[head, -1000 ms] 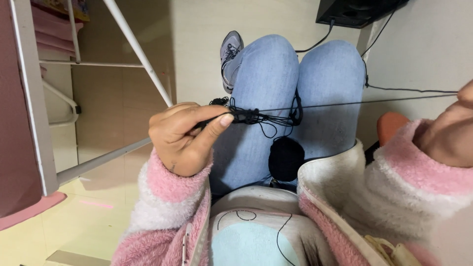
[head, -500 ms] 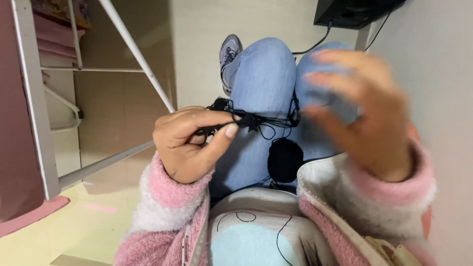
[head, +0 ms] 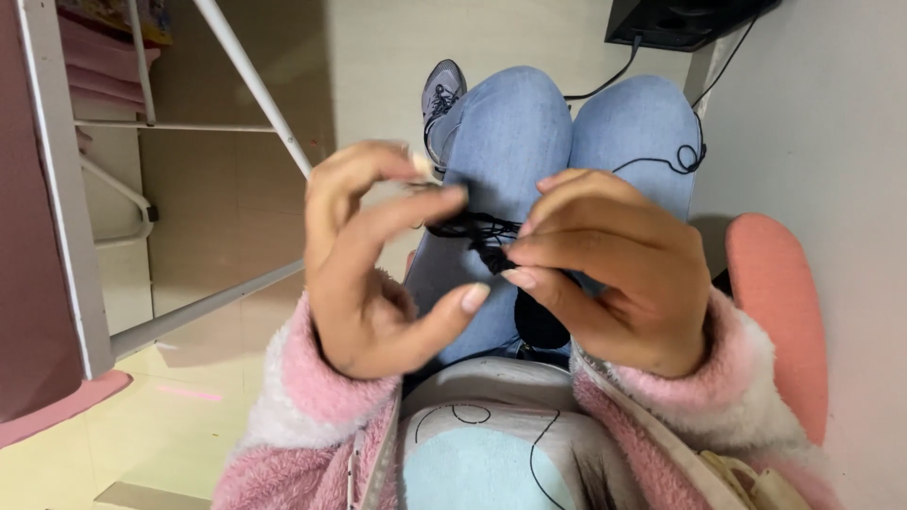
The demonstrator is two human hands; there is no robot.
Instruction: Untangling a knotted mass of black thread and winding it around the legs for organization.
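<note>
Both hands are raised over the lap, close together, with a knotted bunch of black thread (head: 472,227) strung between them. The left hand (head: 373,274) is loosely curled: its index and middle fingers arch over and touch the thread's left end, while the thumb stands apart below, leaving a wide gap. The right hand (head: 614,269) is narrowed to a pinch, thumb and fingertips gathered on the thread's right end just above a black yarn ball (head: 543,321) that rests on the lap between the thighs. A loose strand of the same thread curls over the right knee of the blue jeans (head: 515,123), and another loop lies on the grey top (head: 491,416) near the waist.

To the left, a white metal frame (head: 260,90) slants close past the left hand, with tiled floor (head: 189,397) open beneath it. To the right, a coral chair arm (head: 779,302) sits just beside the right wrist, against a pale wall (head: 822,123). Ahead, beyond the knees, a grey sneaker (head: 439,94) rests on the floor.
</note>
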